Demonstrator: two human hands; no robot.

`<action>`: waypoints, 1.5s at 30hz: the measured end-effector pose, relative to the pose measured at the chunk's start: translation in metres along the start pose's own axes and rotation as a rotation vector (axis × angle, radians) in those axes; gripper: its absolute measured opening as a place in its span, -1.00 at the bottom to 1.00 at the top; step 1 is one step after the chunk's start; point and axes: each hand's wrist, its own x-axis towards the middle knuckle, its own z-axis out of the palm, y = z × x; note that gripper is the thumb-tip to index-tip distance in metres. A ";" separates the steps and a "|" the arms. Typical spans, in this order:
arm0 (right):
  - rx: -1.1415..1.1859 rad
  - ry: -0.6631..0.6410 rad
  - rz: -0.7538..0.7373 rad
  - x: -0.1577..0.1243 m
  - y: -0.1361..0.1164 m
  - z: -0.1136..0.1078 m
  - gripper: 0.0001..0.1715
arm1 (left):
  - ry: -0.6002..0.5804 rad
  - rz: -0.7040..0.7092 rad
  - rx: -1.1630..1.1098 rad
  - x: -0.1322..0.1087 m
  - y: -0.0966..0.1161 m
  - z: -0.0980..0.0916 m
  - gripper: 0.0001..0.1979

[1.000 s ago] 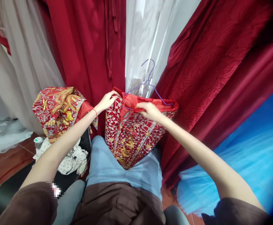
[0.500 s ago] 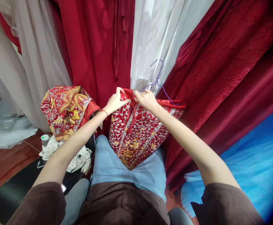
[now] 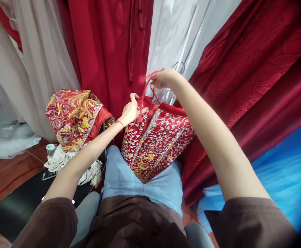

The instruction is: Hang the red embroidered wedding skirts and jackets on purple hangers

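A red garment with silver and gold embroidery (image 3: 158, 141) hangs folded over a purple wire hanger (image 3: 179, 65) and rests on my lap. My left hand (image 3: 131, 110) pinches the garment's red top edge at its left side. My right hand (image 3: 164, 77) is raised above the garment, fingers closed on a thin red ribbon loop (image 3: 146, 86) that runs down to the garment's top. The hanger's hook is mostly hidden behind my right hand.
A second red and gold embroidered piece (image 3: 74, 117) is bunched at the left. Below it lies a white dotted cloth (image 3: 59, 160) on a black seat (image 3: 18, 206). Dark red (image 3: 243, 79) and white gowns (image 3: 171, 31) hang close behind; blue tulle (image 3: 287, 172) is at the right.
My right hand has risen from the garment's top edge, drawing the red ribbon loop upward. My left hand has stayed on the garment's top left edge.
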 end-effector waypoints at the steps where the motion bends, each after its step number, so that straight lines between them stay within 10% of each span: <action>1: 0.065 -0.030 0.107 0.010 -0.001 -0.001 -0.85 | -0.002 0.013 0.006 -0.001 0.000 -0.001 -0.35; 4: 0.095 -0.061 0.195 0.015 0.002 0.004 -0.72 | -0.013 0.048 -0.002 -0.004 -0.001 -0.004 -0.40; 11: -0.675 0.084 -0.182 -0.051 0.024 0.020 -0.53 | -0.044 -0.012 0.014 -0.002 0.002 -0.006 -0.45; 16: -0.948 -0.120 -0.383 -0.085 0.036 0.017 -0.44 | -0.010 -0.066 -0.005 -0.001 0.003 0.000 -0.54; 22: -0.924 0.000 -0.351 -0.084 0.049 0.046 -0.16 | 0.055 -0.076 0.040 0.003 -0.003 0.012 -0.62; 37: -0.785 0.167 -0.297 -0.068 0.068 0.066 -0.36 | 0.062 -0.008 0.149 0.002 -0.019 0.016 -0.65; 42: -0.757 0.203 -0.264 -0.063 0.069 0.070 -0.31 | 0.572 -0.005 0.125 -0.045 -0.025 0.054 -0.65; 45: -0.759 0.217 -0.263 -0.062 0.070 0.072 -0.33 | 0.292 -0.018 0.255 -0.092 -0.037 0.091 -0.75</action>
